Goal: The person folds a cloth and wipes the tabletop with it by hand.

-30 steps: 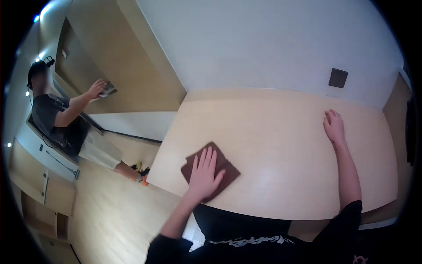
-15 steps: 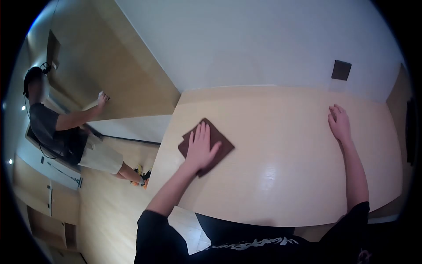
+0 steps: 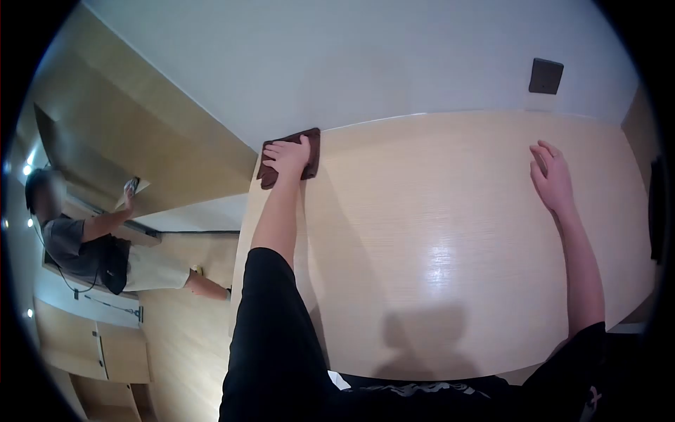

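Note:
My left hand [image 3: 287, 156] lies flat with its fingers spread on a dark brown folded cloth [image 3: 313, 159]. The cloth rests at the far left corner of the light wood tabletop [image 3: 408, 211], against the white wall. On the right side of the same surface is my right hand [image 3: 552, 179], its fingers loosely bent and slightly apart, with nothing visible in it.
A dark square plate [image 3: 545, 76] is fixed to the wall [image 3: 450, 56] behind the tabletop. To the left, a person [image 3: 88, 246] reaches toward a wood panel [image 3: 162, 119] with something in the hand. Cabinets [image 3: 70, 341] stand at lower left.
My left hand has slid the cloth away from me and leftward, into the far corner. The right hand stays on its side. The other person's arm has moved lower along the panel.

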A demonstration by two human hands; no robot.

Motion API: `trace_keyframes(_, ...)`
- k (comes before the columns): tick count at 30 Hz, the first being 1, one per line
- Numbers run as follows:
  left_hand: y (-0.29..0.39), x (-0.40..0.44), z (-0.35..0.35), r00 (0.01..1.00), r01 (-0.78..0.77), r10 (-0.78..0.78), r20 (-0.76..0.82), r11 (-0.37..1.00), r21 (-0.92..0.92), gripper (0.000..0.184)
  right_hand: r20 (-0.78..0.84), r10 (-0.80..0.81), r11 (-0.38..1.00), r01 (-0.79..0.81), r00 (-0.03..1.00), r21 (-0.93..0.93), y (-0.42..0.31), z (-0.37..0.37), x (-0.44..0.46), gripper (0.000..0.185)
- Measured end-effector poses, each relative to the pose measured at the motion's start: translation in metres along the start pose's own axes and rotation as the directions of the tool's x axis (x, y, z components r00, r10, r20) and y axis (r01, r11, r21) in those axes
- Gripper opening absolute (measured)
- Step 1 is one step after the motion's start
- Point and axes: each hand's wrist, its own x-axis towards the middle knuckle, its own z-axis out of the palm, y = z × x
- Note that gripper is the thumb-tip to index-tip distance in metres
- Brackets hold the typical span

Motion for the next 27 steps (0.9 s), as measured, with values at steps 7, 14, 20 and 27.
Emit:
trace_keyframes(7, -0.002, 0.003, 0.008, 1.000, -0.018, 0.018, -0.024, 1.000, -0.003, 0.096, -0.026, -0.028, 1.000, 0.028, 0.999, 0.007, 0.006, 0.004, 0.005, 0.031)
trace_keyframes(14, -0.067, -0.017, 0.012, 0.921, -0.378, 0.380, -0.088, 0.925, 0.037, 0.086, -0.053, -0.030, 0.999, 0.031, 0.998, 0.016, 0.014, 0.016, 0.022, 0.030)
trace_keyframes(20, -0.151, -0.082, -0.002, 0.915, -0.389, 0.389, -0.105, 0.921, 0.021, 0.084, -0.022, -0.045, 0.998, 0.046, 0.999, 0.036, 0.036, 0.027, 0.041, 0.031)
trace_keyframes(27, -0.225, -0.216, -0.022, 0.975, -0.123, 0.124, -0.182, 0.992, 0.015, 0.079, 0.006, -0.091, 0.996, 0.091, 0.996, -0.002, 0.074, 0.051, 0.048, 0.032)
